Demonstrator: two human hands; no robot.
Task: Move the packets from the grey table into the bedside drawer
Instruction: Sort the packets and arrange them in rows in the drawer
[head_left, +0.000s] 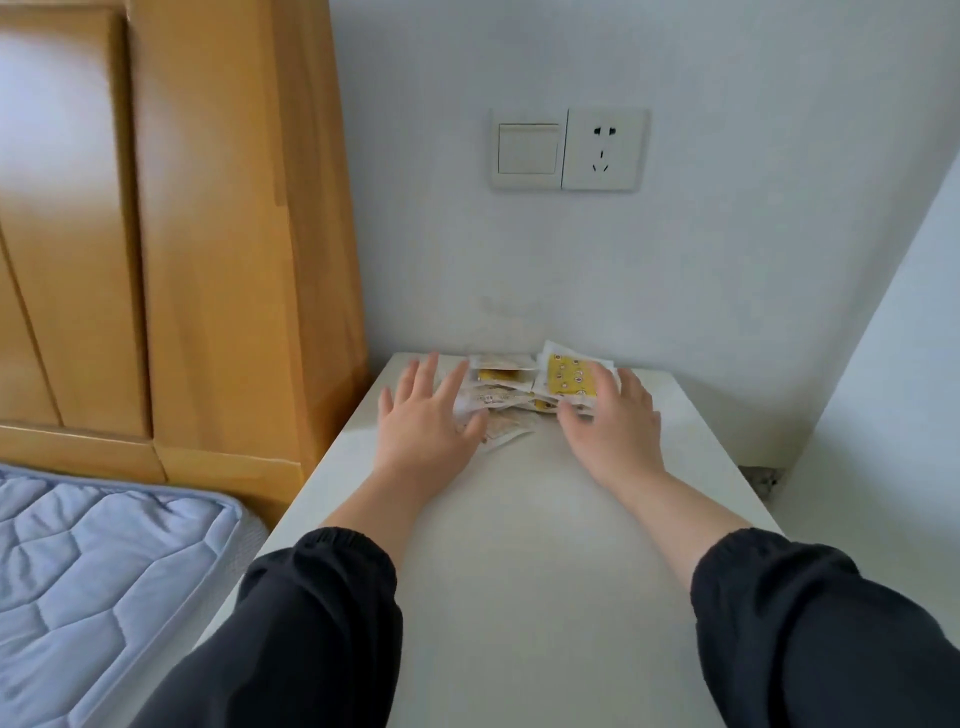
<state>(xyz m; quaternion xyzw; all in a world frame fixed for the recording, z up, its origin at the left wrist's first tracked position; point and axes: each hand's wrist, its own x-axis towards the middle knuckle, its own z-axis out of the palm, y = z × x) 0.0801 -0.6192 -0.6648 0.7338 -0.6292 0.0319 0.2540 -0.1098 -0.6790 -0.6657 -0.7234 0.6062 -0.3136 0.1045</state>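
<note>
1. Big wooden panel (208, 234) fills the left, standing against the white wall.
2. The pale tabletop (519, 545) runs from the near edge right up to that wall.
3. Blue quilted mattress (93, 571) sits low on the left, beside the tabletop.
4. Left hand (423, 426), black sleeve pushed back: grip spread wide, fingers straight, over the left edge of the pile.
5. Right hand (613, 431): fingers blurred, reaching onto the pile's right side; cannot tell if the grip pinches anything.
6. The packets (506, 387) lie heaped at the tabletop's far end, near the wall, between both hands.
7. One yellow packet (569, 376) sits tilted on top, at the right fingertips.
8. Wall socket (602, 148) and switch (527, 149) side by side above.
</note>
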